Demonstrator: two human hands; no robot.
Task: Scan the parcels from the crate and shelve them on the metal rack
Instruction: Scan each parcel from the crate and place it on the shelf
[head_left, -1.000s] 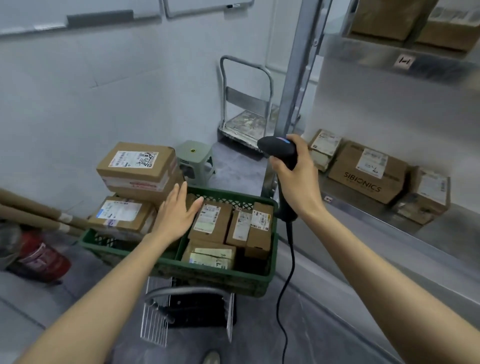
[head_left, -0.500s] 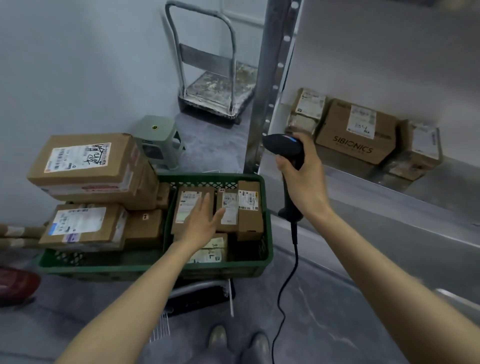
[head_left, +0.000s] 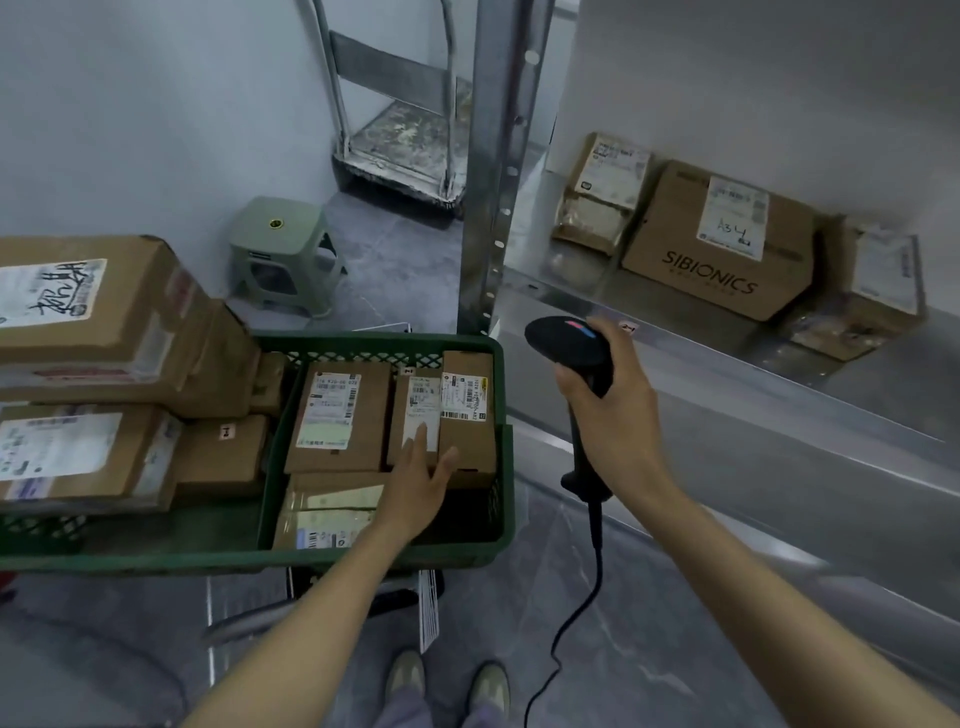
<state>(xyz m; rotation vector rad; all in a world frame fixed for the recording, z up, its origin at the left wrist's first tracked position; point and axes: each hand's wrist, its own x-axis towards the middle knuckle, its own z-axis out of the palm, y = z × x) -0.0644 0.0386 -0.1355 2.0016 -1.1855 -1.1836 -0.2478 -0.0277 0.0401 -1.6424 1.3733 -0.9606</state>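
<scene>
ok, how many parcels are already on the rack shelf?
5: a small labelled box and a padded pack at left, the SIBIONICS box in the middle, another box and a wrapped pack at right. More may sit out of frame.

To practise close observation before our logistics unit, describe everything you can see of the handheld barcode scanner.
The barcode scanner is black, apparently plastic, pistol-shaped: a rounded head with small red and blue marks on top, a slim handle, and a black cable hanging from its base. It is held roughly upright, head aimed left toward the green crate, in front of the metal rack. The right hand grips its handle; nothing else touches it.
</scene>
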